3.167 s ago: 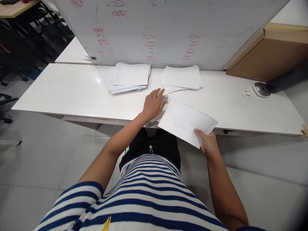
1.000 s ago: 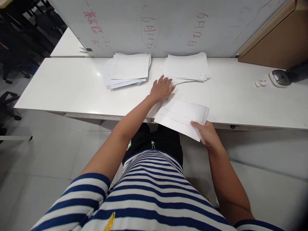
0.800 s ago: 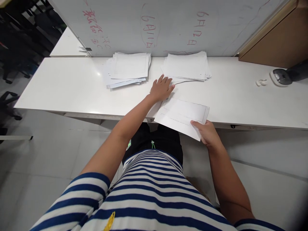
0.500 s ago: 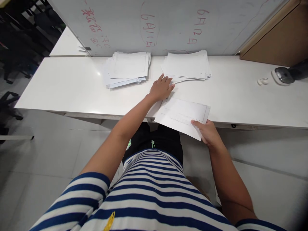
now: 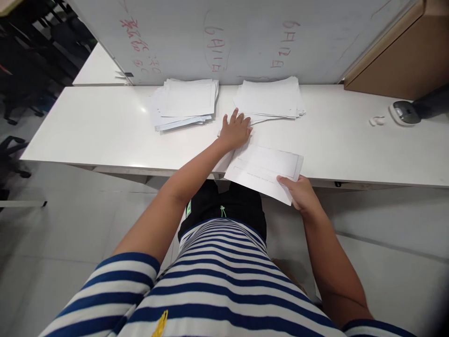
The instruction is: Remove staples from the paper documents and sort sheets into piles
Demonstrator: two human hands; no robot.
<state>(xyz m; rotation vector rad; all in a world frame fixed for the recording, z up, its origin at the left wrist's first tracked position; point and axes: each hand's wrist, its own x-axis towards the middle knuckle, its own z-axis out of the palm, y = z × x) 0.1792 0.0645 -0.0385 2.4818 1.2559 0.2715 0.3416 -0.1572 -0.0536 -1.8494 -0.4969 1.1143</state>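
Observation:
My right hand (image 5: 300,191) pinches a white printed sheet of paper (image 5: 266,166) by its right edge, thumb on top and the other fingers underneath. The sheet is tilted over the front edge of the table, and its far left part reaches toward my left wrist. Palm down and fingers spread, my left hand (image 5: 235,130) lies by the front left corner of the right paper stack (image 5: 268,98). What is under that palm is hidden. Left of it sits another paper stack (image 5: 189,98), its lower sheets sticking out unevenly toward the front.
A whiteboard (image 5: 252,42) with red handwriting stands behind the long white table (image 5: 105,135). At the right are a brown box (image 5: 393,56), a small white object (image 5: 377,121) and a grey-and-white device (image 5: 405,112). Dark office chairs (image 5: 14,150) stand at the left.
The view has shifted slightly. The fingers of my left hand have spread a little more beside the right stack. My right hand keeps hold of the sheet in nearly the same position.

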